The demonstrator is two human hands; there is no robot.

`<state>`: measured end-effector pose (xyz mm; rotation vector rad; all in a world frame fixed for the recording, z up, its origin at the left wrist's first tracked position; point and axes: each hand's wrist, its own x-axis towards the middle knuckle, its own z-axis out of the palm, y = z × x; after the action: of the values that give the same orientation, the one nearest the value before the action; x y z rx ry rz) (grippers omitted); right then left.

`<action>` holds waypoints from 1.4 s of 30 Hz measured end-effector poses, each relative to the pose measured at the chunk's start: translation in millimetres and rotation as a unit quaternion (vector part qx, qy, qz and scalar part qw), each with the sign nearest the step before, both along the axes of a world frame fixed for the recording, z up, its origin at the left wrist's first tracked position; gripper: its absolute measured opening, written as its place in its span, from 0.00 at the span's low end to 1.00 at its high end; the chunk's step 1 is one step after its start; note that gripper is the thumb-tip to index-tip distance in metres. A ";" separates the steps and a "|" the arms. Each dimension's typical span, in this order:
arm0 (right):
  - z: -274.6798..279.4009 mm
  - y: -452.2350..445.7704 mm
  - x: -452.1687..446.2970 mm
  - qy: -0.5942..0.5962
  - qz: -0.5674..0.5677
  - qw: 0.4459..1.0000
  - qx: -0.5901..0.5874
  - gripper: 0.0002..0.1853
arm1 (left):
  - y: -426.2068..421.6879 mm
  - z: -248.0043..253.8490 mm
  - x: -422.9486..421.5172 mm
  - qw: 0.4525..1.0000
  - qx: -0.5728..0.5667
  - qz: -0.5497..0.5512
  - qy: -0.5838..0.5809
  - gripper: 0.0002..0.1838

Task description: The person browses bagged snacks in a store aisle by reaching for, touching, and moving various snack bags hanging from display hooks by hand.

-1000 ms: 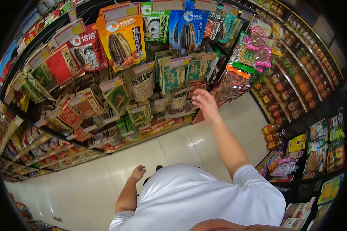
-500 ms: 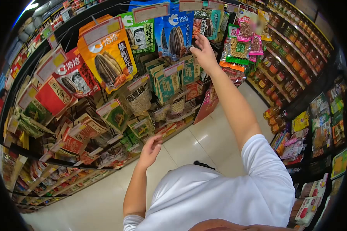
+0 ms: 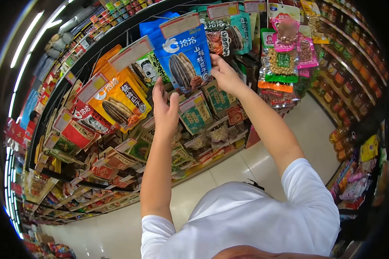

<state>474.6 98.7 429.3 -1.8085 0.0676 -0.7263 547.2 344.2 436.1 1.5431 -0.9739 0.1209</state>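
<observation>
I've got the blue bag (image 3: 183,60) up front in its row, upper mid of my view, top edge partly behind a price tag (image 3: 180,26), so I can't see how it's hung. Orange bag (image 3: 119,101) and green bag (image 3: 149,71) sit to its left, a dark bag (image 3: 222,36) just right, teal packets (image 3: 196,115) below.

Handling, my est.: light for its size, soft film, prob. a bit slippery given the sheen. Pic on front shows striped seeds, so I'd expect loose fill that shifts & bulges low. Not v. fragile, but a hard squeeze might crush contents or crease film. Best hold IMO: flat side seams approx. mid-height, w/ a palm under the bottom edge; I'd avoid tugging the top near the tag.

Right hand (image 3: 224,74): at bag's right edge, fingers bent, thumb close to the lower part of that edge. Looks like contact, but I can't tell if it's actually pinching film.

Left hand (image 3: 165,105): fingers up, thumb well apart from them, wide gap between, nothing in it. It's by the bag's lower left corner; can't confirm touch from this angle.
</observation>
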 end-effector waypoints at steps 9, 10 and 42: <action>10.7 -1.6 -15.3 -0.051 0.081 0.995 0.019 0.42 | -55.8 5.5 5.5 0.994 -0.003 0.102 0.043 0.14; 14.3 0.4 -15.7 -0.047 0.086 0.994 0.039 0.44 | -57.3 -3.2 7.5 0.996 -0.016 0.083 0.037 0.16; 14.4 24.2 9.6 -0.009 0.035 0.999 0.009 0.53 | -28.6 3.1 9.6 0.996 0.020 0.035 -0.084 0.25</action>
<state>484.2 123.0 443.7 -1.7777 -0.0004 -0.6894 556.8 315.6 439.2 1.6234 -1.0596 0.2846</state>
